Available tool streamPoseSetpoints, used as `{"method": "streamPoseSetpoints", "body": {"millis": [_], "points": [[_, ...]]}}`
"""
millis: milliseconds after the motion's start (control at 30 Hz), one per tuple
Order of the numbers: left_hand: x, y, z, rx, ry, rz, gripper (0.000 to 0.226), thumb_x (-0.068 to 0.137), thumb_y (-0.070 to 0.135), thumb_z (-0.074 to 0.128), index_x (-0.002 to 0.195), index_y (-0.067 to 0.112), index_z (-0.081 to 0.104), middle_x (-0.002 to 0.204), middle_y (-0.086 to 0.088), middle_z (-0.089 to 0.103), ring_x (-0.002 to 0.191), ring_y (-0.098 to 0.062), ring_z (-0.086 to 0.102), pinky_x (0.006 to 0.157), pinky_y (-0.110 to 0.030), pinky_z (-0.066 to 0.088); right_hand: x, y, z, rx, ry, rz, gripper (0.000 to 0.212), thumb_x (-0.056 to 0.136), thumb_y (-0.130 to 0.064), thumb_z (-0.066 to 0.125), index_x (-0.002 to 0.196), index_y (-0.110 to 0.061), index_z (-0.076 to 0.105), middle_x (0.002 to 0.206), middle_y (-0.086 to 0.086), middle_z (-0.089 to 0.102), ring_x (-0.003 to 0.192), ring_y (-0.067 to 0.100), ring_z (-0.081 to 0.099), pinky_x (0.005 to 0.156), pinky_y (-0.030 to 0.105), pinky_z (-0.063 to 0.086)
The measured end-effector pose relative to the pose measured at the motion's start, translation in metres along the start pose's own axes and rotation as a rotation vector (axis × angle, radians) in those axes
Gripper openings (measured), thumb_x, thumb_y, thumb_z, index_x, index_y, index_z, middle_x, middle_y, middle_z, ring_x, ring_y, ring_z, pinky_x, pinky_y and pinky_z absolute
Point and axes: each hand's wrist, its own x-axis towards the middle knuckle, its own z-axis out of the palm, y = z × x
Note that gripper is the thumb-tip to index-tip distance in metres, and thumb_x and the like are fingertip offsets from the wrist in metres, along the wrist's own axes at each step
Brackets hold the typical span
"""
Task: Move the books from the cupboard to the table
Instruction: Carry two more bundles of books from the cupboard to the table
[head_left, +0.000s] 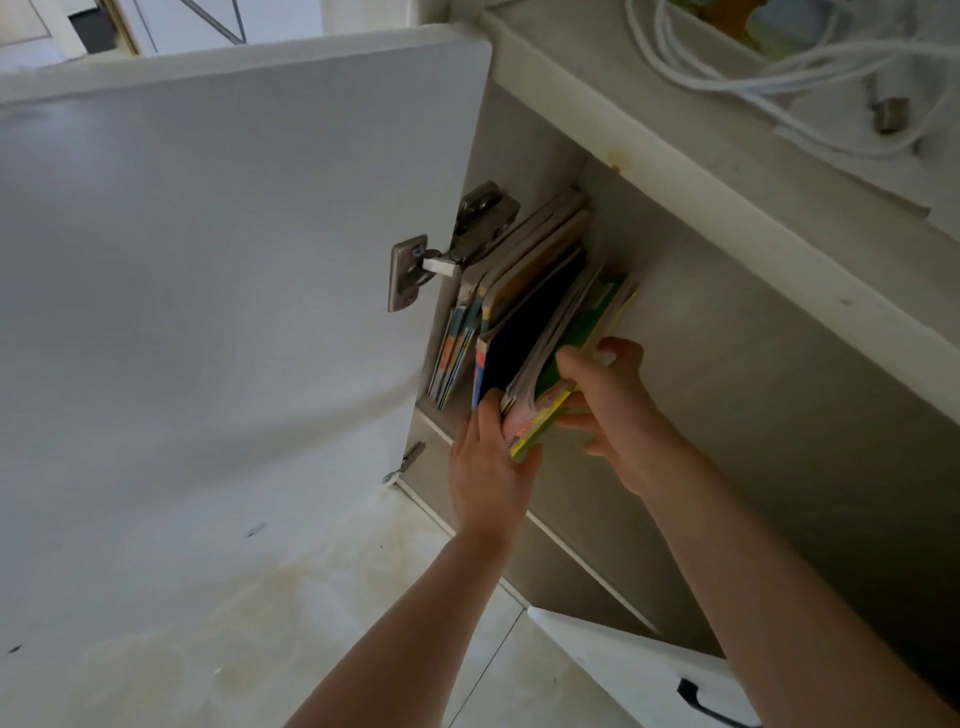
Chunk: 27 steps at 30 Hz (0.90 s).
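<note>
Both hands reach into the open cupboard (727, 322), where a row of books (524, 291) stands on edge against its left wall, just beside the door hinge (415, 270). The left hand (485, 467) and the right hand (608, 400) press from either side on a green and yellow book (550, 415) at the right end of the row, fingers curled closed around its lower edge. White cables (779, 67) lie on the surface above the cupboard.
</note>
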Motion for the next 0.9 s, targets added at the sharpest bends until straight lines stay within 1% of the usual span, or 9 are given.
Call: {"method": "streamPoseSetpoints", "body": {"millis": [133, 233, 300, 367, 467, 567, 667, 767, 900], "points": [[0.003, 0.001, 0.003, -0.152, -0.009, -0.091, 0.056, 0.080, 0.029, 0.076, 0.125, 0.030, 0.042, 0.108, 0.000, 0.069, 0.090, -0.020, 0.066, 0.071, -0.040, 0.057, -0.003, 0.000, -0.001, 0.013, -0.023, 0.009, 0.041, 0.083, -0.031, 0.058, 0.117, -0.029, 0.035, 0.107, 0.003, 0.064, 0.084, 0.020, 0.066, 0.064, 0.029, 0.043], [0.004, 0.000, -0.008, -0.168, 0.015, -0.078, 0.049, 0.079, 0.035, 0.076, 0.120, 0.026, 0.051, 0.095, 0.002, 0.070, 0.078, -0.016, 0.065, 0.064, -0.029, 0.050, -0.008, 0.002, 0.001, -0.055, -0.062, 0.055, 0.048, 0.075, -0.042, 0.065, 0.113, -0.033, 0.037, 0.103, 0.003, 0.068, 0.088, 0.024, 0.068, 0.082, 0.050, 0.044], [0.000, -0.006, -0.020, -0.173, -0.003, -0.050, 0.045, 0.077, 0.032, 0.078, 0.115, 0.024, 0.055, 0.089, 0.007, 0.069, 0.074, -0.011, 0.062, 0.062, -0.024, 0.047, -0.012, 0.005, -0.002, -0.079, -0.101, 0.069, 0.050, 0.073, -0.052, 0.069, 0.111, -0.035, 0.040, 0.104, 0.002, 0.069, 0.093, 0.024, 0.067, 0.087, 0.055, 0.042], [-0.007, -0.017, -0.033, -0.185, -0.034, -0.047, 0.042, 0.074, 0.026, 0.080, 0.110, 0.021, 0.059, 0.081, 0.015, 0.064, 0.070, -0.001, 0.058, 0.061, -0.012, 0.042, -0.015, 0.013, -0.008, -0.036, -0.187, 0.114, 0.040, 0.079, -0.059, 0.059, 0.110, -0.036, 0.045, 0.104, 0.004, 0.072, 0.099, 0.025, 0.066, 0.093, 0.057, 0.037], [-0.011, -0.027, -0.050, -0.207, -0.070, -0.004, 0.040, 0.071, 0.026, 0.078, 0.107, 0.020, 0.063, 0.080, 0.027, 0.057, 0.070, 0.000, 0.057, 0.063, -0.003, 0.041, -0.007, 0.034, -0.017, 0.068, -0.163, 0.160, 0.015, 0.092, -0.031, 0.053, 0.105, -0.029, 0.048, 0.106, 0.010, 0.072, 0.101, 0.026, 0.065, 0.102, 0.056, 0.038], [-0.013, -0.033, -0.061, -0.223, -0.149, 0.068, 0.040, 0.070, 0.027, 0.074, 0.107, 0.032, 0.059, 0.083, 0.021, 0.063, 0.076, -0.004, 0.062, 0.065, -0.018, 0.050, 0.012, 0.052, -0.023, -0.045, 0.010, 0.125, 0.046, 0.082, 0.004, 0.059, 0.118, -0.019, 0.041, 0.105, 0.015, 0.060, 0.090, 0.024, 0.060, 0.097, 0.058, 0.046], [-0.012, -0.040, -0.065, -0.267, -0.232, 0.118, 0.041, 0.070, 0.026, 0.073, 0.106, 0.037, 0.056, 0.087, 0.014, 0.068, 0.077, -0.010, 0.065, 0.063, -0.037, 0.054, 0.028, 0.058, -0.036, -0.182, 0.002, 0.123, 0.074, 0.078, 0.003, 0.069, 0.139, -0.021, 0.034, 0.127, 0.009, 0.056, 0.112, 0.024, 0.058, 0.096, 0.045, 0.051], [-0.008, -0.047, -0.068, -0.266, -0.303, 0.103, 0.039, 0.070, 0.031, 0.072, 0.107, 0.032, 0.058, 0.090, 0.009, 0.070, 0.081, -0.016, 0.067, 0.066, -0.043, 0.055, 0.036, 0.059, -0.043, -0.376, -0.052, 0.037, 0.078, 0.077, 0.001, 0.072, 0.144, -0.016, 0.036, 0.136, 0.005, 0.051, 0.125, 0.024, 0.050, 0.106, 0.043, 0.042], [-0.001, -0.058, -0.075, -0.232, -0.424, 0.008, 0.050, 0.069, 0.021, 0.076, 0.118, 0.024, 0.064, 0.102, 0.005, 0.072, 0.093, -0.014, 0.069, 0.079, -0.042, 0.057, 0.039, 0.063, -0.045, -0.333, -0.122, -0.058, 0.066, 0.072, 0.002, 0.076, 0.131, -0.014, 0.053, 0.128, 0.002, 0.060, 0.122, 0.021, 0.054, 0.106, 0.038, 0.042]]}}
